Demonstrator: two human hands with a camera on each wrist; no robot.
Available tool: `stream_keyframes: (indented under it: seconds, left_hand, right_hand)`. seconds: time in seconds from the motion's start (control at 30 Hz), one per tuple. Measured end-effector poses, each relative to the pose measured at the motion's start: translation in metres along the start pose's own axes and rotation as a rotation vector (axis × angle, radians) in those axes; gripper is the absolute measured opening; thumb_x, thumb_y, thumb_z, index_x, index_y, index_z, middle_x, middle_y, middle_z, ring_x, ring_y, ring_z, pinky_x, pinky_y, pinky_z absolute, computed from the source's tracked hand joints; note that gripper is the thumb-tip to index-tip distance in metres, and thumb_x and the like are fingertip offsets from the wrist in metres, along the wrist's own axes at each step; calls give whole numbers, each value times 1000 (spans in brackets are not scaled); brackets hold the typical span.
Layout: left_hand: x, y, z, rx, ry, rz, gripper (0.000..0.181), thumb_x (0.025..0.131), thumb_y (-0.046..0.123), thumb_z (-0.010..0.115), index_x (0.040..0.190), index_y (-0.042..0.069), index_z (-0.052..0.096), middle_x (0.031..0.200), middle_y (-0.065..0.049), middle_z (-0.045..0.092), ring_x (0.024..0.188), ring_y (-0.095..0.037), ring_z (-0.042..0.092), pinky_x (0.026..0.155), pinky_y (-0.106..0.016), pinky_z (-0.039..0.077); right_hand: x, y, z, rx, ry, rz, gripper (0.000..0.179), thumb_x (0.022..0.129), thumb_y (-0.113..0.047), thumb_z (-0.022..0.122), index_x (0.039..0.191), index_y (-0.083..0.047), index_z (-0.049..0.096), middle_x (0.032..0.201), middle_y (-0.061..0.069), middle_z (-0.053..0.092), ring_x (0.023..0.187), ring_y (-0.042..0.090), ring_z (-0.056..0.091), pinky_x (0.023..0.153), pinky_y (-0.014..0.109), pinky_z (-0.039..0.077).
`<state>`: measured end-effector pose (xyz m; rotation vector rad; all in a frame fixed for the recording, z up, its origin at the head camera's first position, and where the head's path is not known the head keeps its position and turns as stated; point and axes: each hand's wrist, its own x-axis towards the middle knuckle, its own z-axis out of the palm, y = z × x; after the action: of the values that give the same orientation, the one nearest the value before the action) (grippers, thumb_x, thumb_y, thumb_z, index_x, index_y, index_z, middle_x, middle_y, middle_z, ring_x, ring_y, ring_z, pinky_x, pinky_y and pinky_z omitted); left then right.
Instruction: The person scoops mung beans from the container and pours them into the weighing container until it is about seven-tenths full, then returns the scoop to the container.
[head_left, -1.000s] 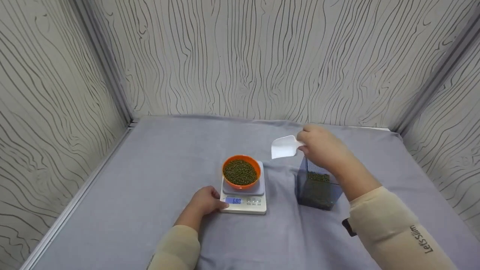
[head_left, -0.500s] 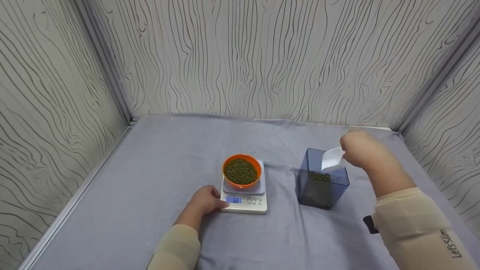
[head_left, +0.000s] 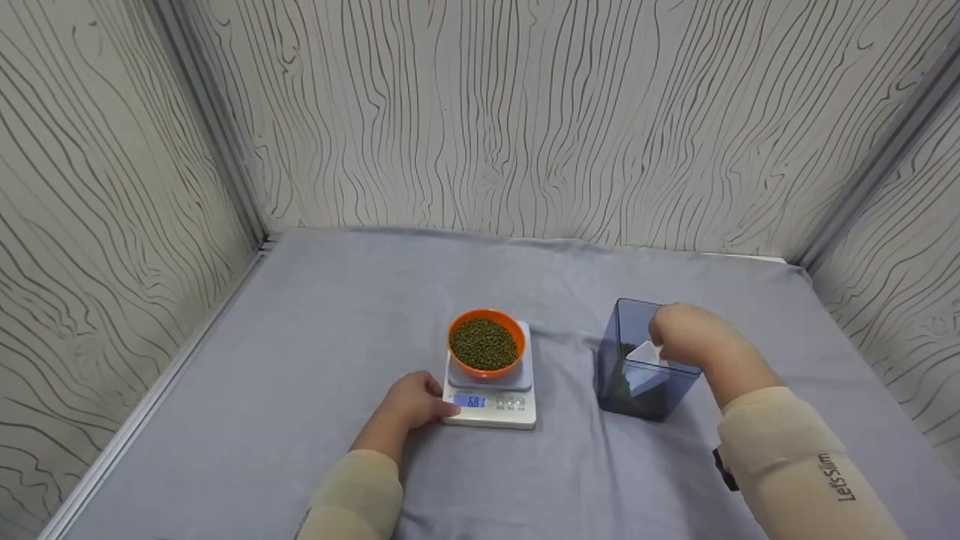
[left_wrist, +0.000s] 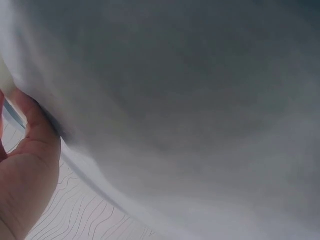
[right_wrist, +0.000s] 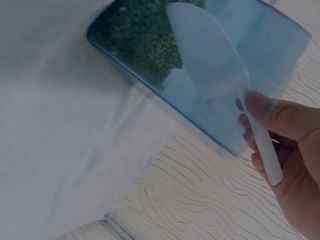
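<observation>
My left hand [head_left: 415,400] grips the near left corner of a white kitchen scale [head_left: 491,418], thumb on top beside the display, whose digits look like 681. On the scale's platform sits an orange bowl [head_left: 508,325] of small green mung beans [head_left: 481,346]. To the right stands a transparent blue container [head_left: 664,401] with more mung beans [right_wrist: 150,45] in it. Over its rim, my right hand [head_left: 694,341] holds a white scoop [right_wrist: 212,55] by the handle. The scoop's blade is down inside the container, by the beans. In the left wrist view, little but the left thumb side shows.
Grey cloth [head_left: 337,300] covers the table, with wrinkles between scale and container. White panels [head_left: 480,120] with a wood-grain pattern enclose the back and both sides. A metal rail [head_left: 150,397] runs along the left edge.
My right hand has moved right from behind the bowl and down, taking the bare scoop into the container. The display went from about 680 to 681. The left hand stays put.
</observation>
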<state>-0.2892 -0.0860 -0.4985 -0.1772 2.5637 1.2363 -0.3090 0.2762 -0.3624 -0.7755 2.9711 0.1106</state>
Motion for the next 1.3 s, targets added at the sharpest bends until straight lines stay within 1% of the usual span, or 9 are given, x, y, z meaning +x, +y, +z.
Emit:
stream_keyframes:
  seconds: [0.17,0.33,0.4,0.47,0.7,0.83,1.07,1.2,1.3]
  left_hand:
    - [-1,1,-2,1,0,-27,32,68,21,79,85,7,56,81,-6,55,76,-21,51,66,-34,43]
    - [-3,0,-1,4,-6,-36,32,68,21,79,87,7,56,82,-6,55,78,-21,52,67,-35,44]
    - [-3,-1,0,5,-6,-35,32,68,21,79,87,7,56,82,-6,55,78,-21,52,67,-35,44]
    - [-3,-1,0,3,-6,-38,32,68,21,79,86,8,56,82,-6,55,77,-21,52,67,-35,44]
    - [-1,1,0,-1,-7,-45,32,68,21,79,86,8,56,82,-7,55,78,-22,52,68,-35,44]
    - [-3,3,-1,16,0,-29,31,68,21,79,85,8,56,81,-6,55,77,-21,51,68,-34,43]
    - [-5,3,0,-1,2,-2,31,68,19,79,85,7,56,80,-6,55,75,-20,51,65,-33,43]
    - [-4,3,0,-12,-5,-10,31,68,19,79,85,7,57,80,-6,55,76,-21,52,66,-33,43]
    - [-3,3,-1,-10,-6,-21,31,68,20,79,85,7,57,81,-6,55,76,-21,52,66,-33,43]
  right_hand:
    - [4,2,18,97,46,-22,7,65,3,64,70,-1,64,68,5,58,64,23,54,63,40,46]
    - [5,7,37,193,97,-33,5,68,1,65,67,-3,63,64,2,55,60,18,49,59,37,43]
    - [4,10,41,206,111,-36,7,69,0,65,65,-4,61,63,0,52,59,15,45,57,35,41]
    - [2,14,43,226,123,-32,7,70,0,65,66,-4,62,63,-1,53,60,15,45,58,35,41]
    - [-5,21,35,254,154,-19,1,74,-1,66,73,-1,66,67,0,58,64,16,50,61,36,44]
    - [-12,23,28,265,171,-8,3,77,-4,67,78,-1,67,73,1,59,68,17,52,64,37,45]
    - [-26,31,25,311,246,-11,4,77,-8,69,78,-5,66,74,-1,55,69,15,50,64,35,43]
    - [-36,36,26,360,290,27,4,77,-9,70,79,-7,67,76,-2,54,71,13,48,64,32,42]
    - [-41,37,29,402,304,63,5,78,-11,70,82,-8,69,79,-2,54,73,12,48,64,30,42]
